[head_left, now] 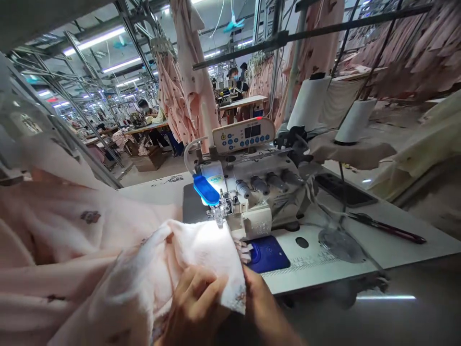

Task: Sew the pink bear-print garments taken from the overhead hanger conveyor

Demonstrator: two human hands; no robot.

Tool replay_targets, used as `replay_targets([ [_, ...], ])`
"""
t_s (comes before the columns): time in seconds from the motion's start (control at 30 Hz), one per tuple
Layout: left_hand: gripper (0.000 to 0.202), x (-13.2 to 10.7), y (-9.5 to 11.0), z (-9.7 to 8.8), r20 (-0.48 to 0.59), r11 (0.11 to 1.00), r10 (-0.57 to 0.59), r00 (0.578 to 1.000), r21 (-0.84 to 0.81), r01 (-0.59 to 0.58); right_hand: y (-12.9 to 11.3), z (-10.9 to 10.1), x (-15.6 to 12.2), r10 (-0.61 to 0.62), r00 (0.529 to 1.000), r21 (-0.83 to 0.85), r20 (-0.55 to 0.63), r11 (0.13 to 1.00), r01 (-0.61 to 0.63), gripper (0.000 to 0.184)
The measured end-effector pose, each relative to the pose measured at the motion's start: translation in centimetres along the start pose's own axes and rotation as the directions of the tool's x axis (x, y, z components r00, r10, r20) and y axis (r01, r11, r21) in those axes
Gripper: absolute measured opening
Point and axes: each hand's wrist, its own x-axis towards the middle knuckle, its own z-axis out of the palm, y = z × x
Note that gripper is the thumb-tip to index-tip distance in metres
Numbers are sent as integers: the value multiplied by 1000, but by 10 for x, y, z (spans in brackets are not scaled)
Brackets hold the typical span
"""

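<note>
A pale pink printed garment (108, 250) is bunched in front of a white overlock sewing machine (252, 192), its edge lit under the presser foot (219, 214). My left hand (196, 302) lies on the cloth near the bottom edge with fingers curled round a fold of it. My right hand (259, 298) is just right of it, mostly under the cloth's corner, pinching the same edge; its fingertips are hidden.
Two white thread cones (309, 103) stand behind the machine, whose control panel (243, 134) faces me. A dark pen-like tool (385, 227) lies on the white table (414, 230). Pink garments hang from overhead rails (180, 72). Other people work at far tables (236, 79).
</note>
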Motion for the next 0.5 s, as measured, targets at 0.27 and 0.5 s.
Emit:
replay_targets([
  [0.27,19,3,14,-3,-75,996,49,996,77,-43,-12,1,-33,13,1000,-16,11,1000,-13,46],
  [0.5,12,8,34,-15,-106,989,-109,988,-109,97,-34,-12,-38,-9,1000,-117,25,993,12,35],
])
